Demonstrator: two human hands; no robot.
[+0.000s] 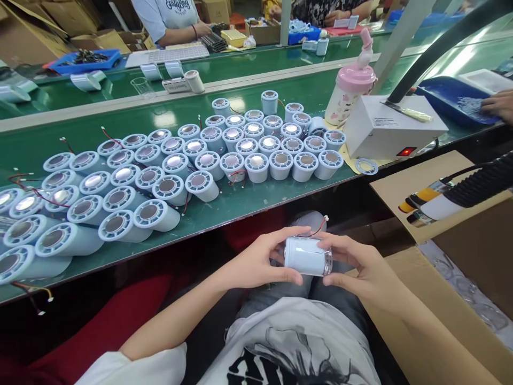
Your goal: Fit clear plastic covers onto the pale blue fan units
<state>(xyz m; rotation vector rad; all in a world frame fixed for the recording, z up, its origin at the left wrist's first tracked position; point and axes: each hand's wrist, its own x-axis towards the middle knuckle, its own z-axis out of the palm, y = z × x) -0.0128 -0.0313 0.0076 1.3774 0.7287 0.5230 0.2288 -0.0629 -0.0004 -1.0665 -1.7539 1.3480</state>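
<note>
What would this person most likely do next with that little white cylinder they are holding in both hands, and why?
Probably press the clear cap fully home. The left hand grips the white cylinder over the lap, while the right hand cups the capped end, and a red wire trails free. After that it would likely join the cylinders on the green belt.
</note>
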